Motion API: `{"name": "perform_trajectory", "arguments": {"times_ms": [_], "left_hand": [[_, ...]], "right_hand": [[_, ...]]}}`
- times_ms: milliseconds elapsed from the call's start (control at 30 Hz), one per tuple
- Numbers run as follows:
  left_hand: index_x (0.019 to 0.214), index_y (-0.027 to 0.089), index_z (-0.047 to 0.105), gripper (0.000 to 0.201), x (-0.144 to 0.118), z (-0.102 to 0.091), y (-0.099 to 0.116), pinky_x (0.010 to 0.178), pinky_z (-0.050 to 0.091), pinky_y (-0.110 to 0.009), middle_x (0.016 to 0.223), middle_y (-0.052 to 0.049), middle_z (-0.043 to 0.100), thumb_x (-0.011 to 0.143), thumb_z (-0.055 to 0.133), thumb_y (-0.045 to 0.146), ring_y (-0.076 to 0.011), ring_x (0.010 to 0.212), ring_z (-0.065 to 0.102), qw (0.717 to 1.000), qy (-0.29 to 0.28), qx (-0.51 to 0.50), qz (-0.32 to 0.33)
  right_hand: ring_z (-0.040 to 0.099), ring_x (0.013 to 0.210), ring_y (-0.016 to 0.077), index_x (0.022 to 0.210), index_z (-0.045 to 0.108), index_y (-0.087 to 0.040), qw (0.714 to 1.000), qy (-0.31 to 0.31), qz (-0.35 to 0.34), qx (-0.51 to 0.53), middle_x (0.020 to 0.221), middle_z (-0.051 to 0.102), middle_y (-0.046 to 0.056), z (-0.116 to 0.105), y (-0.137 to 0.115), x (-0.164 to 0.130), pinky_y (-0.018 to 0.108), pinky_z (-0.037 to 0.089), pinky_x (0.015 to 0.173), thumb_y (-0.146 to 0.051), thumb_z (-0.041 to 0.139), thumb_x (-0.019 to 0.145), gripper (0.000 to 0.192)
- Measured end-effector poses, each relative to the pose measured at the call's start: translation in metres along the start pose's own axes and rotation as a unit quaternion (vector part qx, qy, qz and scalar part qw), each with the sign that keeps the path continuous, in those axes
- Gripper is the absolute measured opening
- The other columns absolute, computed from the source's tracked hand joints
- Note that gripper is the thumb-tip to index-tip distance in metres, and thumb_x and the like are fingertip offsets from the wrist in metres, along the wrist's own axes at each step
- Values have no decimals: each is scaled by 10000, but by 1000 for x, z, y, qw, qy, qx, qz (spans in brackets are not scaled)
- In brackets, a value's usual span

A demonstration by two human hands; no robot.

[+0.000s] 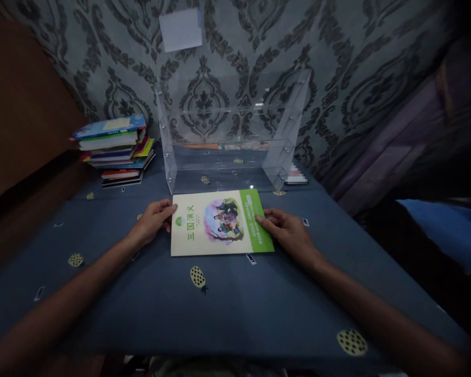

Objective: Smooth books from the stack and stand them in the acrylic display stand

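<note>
Book [220, 222] flat on the blue cloth [235, 303], front cover up, right in front of you and just short of the clear rack [227, 136]. You've got a hand on each side of it. Your left hand [152, 221] is at the book's left edge, fingertips curled onto the pale margin of the cover, thumb up near the top corner. Your right hand [286, 233] comes in from the other side, fingers laid flat over the green strip along the right edge. Both hands are loose and spread, pressing on the cover, neither one closed round the book, and they sit well apart with the whole picture on the cover showing between them.

Behind the book, that rack stands see-through against the patterned wall [337, 78], its shelves bare of books from what shows. Off to your left, a stack of books [115, 152] sits near the back corner of the table, well clear of your left hand. A pale note [180, 29] is stuck high on the wall. Small pineapple prints dot the cloth, one [198, 277] just below the book's lower edge
</note>
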State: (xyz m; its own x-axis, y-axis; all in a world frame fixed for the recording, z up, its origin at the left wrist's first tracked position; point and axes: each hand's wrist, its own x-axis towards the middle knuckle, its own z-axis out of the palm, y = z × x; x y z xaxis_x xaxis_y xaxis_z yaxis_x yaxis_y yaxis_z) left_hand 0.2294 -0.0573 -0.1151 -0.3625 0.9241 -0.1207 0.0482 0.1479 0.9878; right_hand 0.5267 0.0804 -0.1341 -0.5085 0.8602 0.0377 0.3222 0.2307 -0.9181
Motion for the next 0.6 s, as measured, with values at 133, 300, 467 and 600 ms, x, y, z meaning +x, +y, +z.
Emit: {"name": "perform_trajectory", "arguments": {"times_ms": [133,300,467,600], "left_hand": [[774,161,590,433,6,-5,-9,379,402,-178,594,18,589,698,762,551,-94,467,533,998,-8,55,3],[772,169,569,301,19,-9,-8,389,388,-194,599,32,528,840,610,459,-87,445,479,990,-30,133,34],[776,159,593,252,48,-2,4,490,380,-219,625,9,542,897,452,329,-121,543,503,947,-83,287,114],[714,148,609,249,80,23,20,563,355,-231,649,-6,583,879,443,231,-136,623,529,901,-134,374,173]], "right_hand": [[456,464,141,850,659,-202,999,14,-10,-52,507,523,-46,0,-4,3,266,297,450,-700,680,698,521],[502,404,139,768,568,-225,998,-42,41,-14,475,578,-46,-1,-15,-6,255,339,395,-648,758,660,475],[638,449,156,836,535,-213,961,-140,179,156,550,671,-10,6,-17,-53,241,491,424,-625,804,666,521],[747,644,191,915,604,-185,913,-150,262,273,780,764,66,16,-21,-96,296,619,599,-538,813,736,447]]}}
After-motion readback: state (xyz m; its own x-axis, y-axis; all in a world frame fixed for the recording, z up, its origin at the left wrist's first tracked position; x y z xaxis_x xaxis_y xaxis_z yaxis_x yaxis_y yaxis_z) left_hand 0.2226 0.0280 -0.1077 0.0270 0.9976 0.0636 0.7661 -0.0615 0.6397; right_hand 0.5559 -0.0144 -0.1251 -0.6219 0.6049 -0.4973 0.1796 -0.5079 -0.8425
